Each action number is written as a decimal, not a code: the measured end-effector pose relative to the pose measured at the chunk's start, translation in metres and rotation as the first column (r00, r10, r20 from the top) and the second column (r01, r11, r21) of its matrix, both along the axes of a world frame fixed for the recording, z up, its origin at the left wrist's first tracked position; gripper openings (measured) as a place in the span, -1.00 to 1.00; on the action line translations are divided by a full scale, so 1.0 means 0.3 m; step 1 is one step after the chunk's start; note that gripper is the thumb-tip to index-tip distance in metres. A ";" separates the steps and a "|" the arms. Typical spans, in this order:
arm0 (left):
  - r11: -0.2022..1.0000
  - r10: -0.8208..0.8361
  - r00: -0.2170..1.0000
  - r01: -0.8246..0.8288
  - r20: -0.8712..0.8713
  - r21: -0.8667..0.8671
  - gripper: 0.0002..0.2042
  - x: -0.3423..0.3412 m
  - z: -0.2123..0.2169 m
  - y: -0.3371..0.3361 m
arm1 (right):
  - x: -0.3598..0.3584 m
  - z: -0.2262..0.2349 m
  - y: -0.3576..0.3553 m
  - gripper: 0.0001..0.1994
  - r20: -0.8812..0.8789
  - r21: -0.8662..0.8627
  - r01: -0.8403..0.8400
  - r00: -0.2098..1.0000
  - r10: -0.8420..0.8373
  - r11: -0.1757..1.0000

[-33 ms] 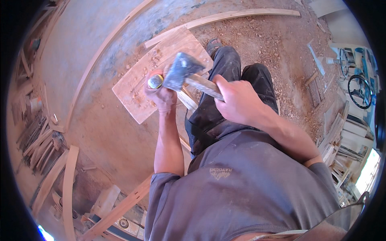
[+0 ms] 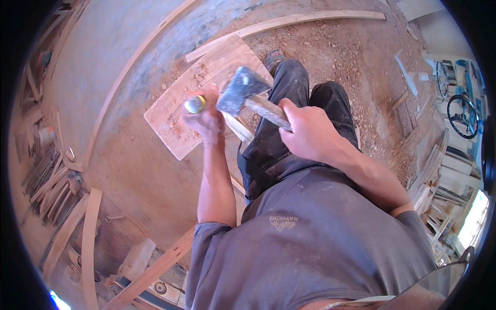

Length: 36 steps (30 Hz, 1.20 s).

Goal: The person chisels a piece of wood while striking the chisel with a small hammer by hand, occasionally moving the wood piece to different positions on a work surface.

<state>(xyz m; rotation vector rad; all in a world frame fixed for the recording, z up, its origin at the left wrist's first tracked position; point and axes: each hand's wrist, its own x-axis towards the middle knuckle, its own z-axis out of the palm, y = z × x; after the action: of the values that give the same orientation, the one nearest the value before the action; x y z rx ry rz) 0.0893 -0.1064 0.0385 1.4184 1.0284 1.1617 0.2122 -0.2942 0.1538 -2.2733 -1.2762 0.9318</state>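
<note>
My right hand is closed round the wooden handle of a hatchet, its grey metal head raised close beside my left hand. My left hand, slightly blurred, wraps round an upright tool, apparently a chisel. Only the chisel's round, yellow-edged handle end shows; its blade is hidden below the fist. Beneath both hands lies a flat wooden board strewn with chips. A pale wooden bar runs from under the hatchet towards my legs.
Long timber strips lie beyond the board and to its left. Wood chips cover the floor past my knees. Scrap wood is piled at the left. A steering wheel stands among things at the right.
My left hand and the chisel have shifted a little to the left. The hatchet has moved slightly right, widening the space between its head and the chisel handle.
</note>
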 end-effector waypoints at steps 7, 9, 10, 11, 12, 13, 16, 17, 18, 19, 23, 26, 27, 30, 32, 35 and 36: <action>0.999 0.054 0.968 -0.054 0.245 -0.006 -0.90 0.065 0.252 0.126 | 0.034 -0.091 -0.153 -0.58 -0.111 -0.152 0.251 0.957 -0.268 0.956; 0.999 0.013 0.972 0.000 0.236 -0.052 -0.88 0.057 0.253 0.136 | 0.043 -0.091 -0.173 -0.56 -0.137 -0.200 0.257 0.948 -0.287 0.946; 0.997 -0.008 0.973 0.025 0.231 -0.072 -0.85 0.050 0.252 0.147 | 0.043 -0.093 -0.170 -0.55 -0.153 -0.221 0.258 0.943 -0.295 0.941; 0.981 -0.066 0.942 0.123 0.329 -0.153 -0.67 0.006 0.202 0.177 | 0.045 -0.096 -0.161 -0.55 -0.153 -0.208 0.256 0.945 -0.289 0.944; 0.969 -0.094 0.935 0.165 0.342 -0.184 -0.64 -0.014 0.188 0.173 | 0.045 -0.102 -0.159 -0.55 -0.154 -0.205 0.253 0.946 -0.287 0.945; 0.954 -0.120 0.927 0.207 0.356 -0.215 -0.61 -0.040 0.182 0.163 | 0.045 -0.107 -0.157 -0.55 -0.154 -0.202 0.251 0.946 -0.284 0.947; 0.925 -0.175 0.956 0.242 0.237 -0.292 -0.53 -0.088 0.147 0.129 | 0.049 -0.116 -0.144 -0.55 -0.169 -0.229 0.241 0.944 -0.282 0.943; 0.931 -0.208 0.967 0.243 0.150 -0.274 -0.51 -0.097 0.123 0.117 | 0.051 -0.115 -0.141 -0.55 -0.172 -0.245 0.240 0.943 -0.285 0.939; 0.938 -0.234 0.971 0.240 0.057 -0.250 -0.50 -0.106 0.119 0.113 | 0.049 -0.111 -0.130 -0.56 -0.181 -0.256 0.233 0.942 -0.283 0.938; 0.957 -0.176 0.984 0.176 0.020 -0.231 -0.56 -0.097 0.126 0.096 | 0.048 -0.108 -0.121 -0.56 -0.190 -0.266 0.227 0.941 -0.282 0.937; 0.978 -0.044 0.989 0.072 0.144 -0.198 -0.75 -0.143 0.047 0.129 | 0.043 -0.100 -0.099 -0.57 -0.192 -0.269 0.203 0.947 -0.259 0.942; 0.988 -0.120 0.983 0.132 0.139 -0.083 -0.72 -0.138 0.041 0.135 | 0.037 -0.099 -0.097 -0.57 -0.186 -0.256 0.197 0.951 -0.248 0.946; 0.990 -0.130 0.974 0.137 0.186 -0.026 -0.71 -0.116 0.034 0.127 | 0.037 -0.100 -0.099 -0.57 -0.184 -0.257 0.196 0.951 -0.248 0.946; 0.960 -0.277 0.946 0.279 0.169 0.008 -0.69 -0.091 0.061 0.089 | 0.032 -0.093 -0.101 -0.57 -0.174 -0.224 0.207 0.953 -0.249 0.952; 0.924 -0.382 0.923 0.381 0.055 0.016 -0.68 -0.092 0.054 0.051 | 0.028 -0.071 -0.099 -0.59 -0.159 -0.173 0.226 0.954 -0.254 0.959; 0.915 -0.403 0.915 0.402 0.028 0.019 -0.74 -0.077 0.051 0.020 | 0.016 0.002 -0.071 -0.63 -0.159 -0.016 0.275 0.949 -0.274 0.961; 0.913 -0.405 0.914 0.405 -0.003 0.053 -0.73 -0.074 0.063 0.011 | 0.008 0.044 -0.054 -0.65 -0.183 0.067 0.297 0.942 -0.280 0.953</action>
<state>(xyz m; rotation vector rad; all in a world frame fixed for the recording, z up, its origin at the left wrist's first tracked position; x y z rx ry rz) 0.0671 -0.1032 0.0574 1.5760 0.6556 0.8907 0.2146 -0.3105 0.1669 -2.1775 -0.8655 0.9157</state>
